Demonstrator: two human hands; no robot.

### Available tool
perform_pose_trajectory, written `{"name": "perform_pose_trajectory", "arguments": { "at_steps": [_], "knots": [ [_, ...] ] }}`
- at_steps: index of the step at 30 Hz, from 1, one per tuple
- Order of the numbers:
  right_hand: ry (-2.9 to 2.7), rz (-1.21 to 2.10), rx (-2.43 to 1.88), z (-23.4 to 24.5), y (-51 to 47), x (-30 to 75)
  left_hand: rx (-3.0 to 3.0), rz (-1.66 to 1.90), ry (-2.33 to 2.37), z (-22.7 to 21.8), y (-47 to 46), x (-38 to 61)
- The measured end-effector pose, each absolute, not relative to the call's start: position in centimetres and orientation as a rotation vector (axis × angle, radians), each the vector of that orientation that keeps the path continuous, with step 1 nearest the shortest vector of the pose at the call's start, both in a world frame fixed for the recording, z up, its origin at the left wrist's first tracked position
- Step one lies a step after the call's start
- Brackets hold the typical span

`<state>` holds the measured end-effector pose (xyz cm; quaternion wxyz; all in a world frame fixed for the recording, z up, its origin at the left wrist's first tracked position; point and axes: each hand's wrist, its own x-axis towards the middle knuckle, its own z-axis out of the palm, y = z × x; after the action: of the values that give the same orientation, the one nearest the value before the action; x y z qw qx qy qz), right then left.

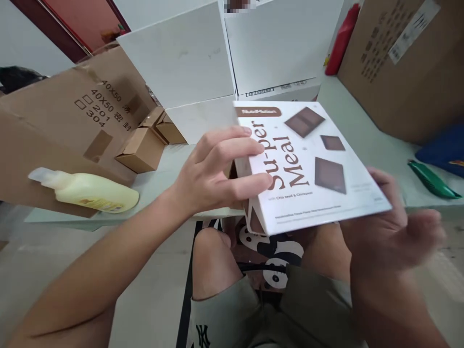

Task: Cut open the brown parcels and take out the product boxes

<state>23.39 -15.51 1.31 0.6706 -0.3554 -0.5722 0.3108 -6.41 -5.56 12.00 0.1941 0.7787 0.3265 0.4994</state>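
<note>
Tabletop edge (416,199) behind white box (308,198), left hand (217,166) clasping it, right hand (393,234) splayed beneath

pale green table (358,130) | left: small brown boxes (143,151) | right: red bottle (342,43), large carton (402,87), green tube (431,180)

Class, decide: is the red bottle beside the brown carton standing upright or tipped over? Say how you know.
Upright: the red bottle stands on its wider end on the pale table, narrower end uppermost.

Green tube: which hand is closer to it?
Right. The right hand is just below and left of the green tube in the picture; the left hand is farther left, on the white box.
</note>
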Motion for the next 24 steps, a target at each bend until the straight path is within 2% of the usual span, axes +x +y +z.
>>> {"name": "perform_pose_trajectory", "arguments": {
  "at_steps": [3,6,11,14,17,20,24],
  "knots": [
    [-1.185,0.903,-0.725,3.3,-15.3,23.3,2.307,1.247,0.934,11.5,-4.9,-5.2],
    [-1.253,0.900,-0.773,4.7,-12.7,23.3,2.469,1.163,0.955,11.4,-3.7,-4.2],
    [-1.400,0.818,-0.654,5.8,-2.4,24.8,2.492,1.307,1.029,12.0,3.3,-3.9],
    [-1.507,0.695,-0.743,6.8,5.5,24.8,2.257,1.303,1.067,12.0,10.0,-4.6],
    [-1.398,0.855,-0.916,7.6,11.8,23.1,1.919,1.076,1.226,11.3,14.9,-5.1],
    [-1.228,1.016,-1.099,7.8,15.4,20.4,1.555,0.843,1.271,10.3,16.5,-4.6],
    [-1.147,1.098,-1.199,6.9,17.1,17.8,1.329,0.787,1.280,9.1,17.1,-3.3]
  ]
}}
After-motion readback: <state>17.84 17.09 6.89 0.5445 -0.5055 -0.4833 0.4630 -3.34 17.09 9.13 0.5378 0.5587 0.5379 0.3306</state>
